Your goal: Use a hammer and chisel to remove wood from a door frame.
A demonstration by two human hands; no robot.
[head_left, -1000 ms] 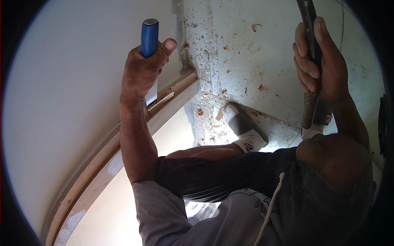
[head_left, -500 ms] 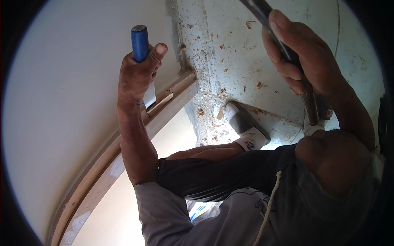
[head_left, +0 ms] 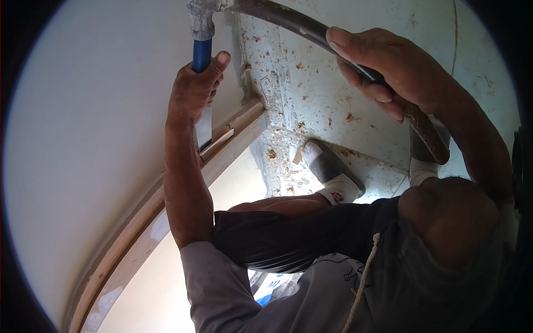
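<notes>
My left hand (head_left: 190, 91) is closed around the blue handle of a chisel (head_left: 202, 54), held upright with the thumb against the handle. Below the fist, its flat, pale blade meets a wooden frame (head_left: 247, 123), beside a recess with a split strip of wood (head_left: 218, 143). Wrapped round the dark shaft of a hammer (head_left: 288, 20) is my right hand (head_left: 397, 66). The hammer's grey metal head lies against the top of the chisel handle, near the upper edge of the view.
A white wall (head_left: 94, 122) borders the frame on the left. Wood chips (head_left: 271, 155) are scattered over the dusty, pale floor (head_left: 333, 72). My slippered foot (head_left: 327, 164) rests near the frame's corner, and my bent leg (head_left: 300, 230) crosses below my hands.
My right hand has swung the hammer left and brought its head onto the chisel's end. The left hand and chisel have shifted slightly to the right.
</notes>
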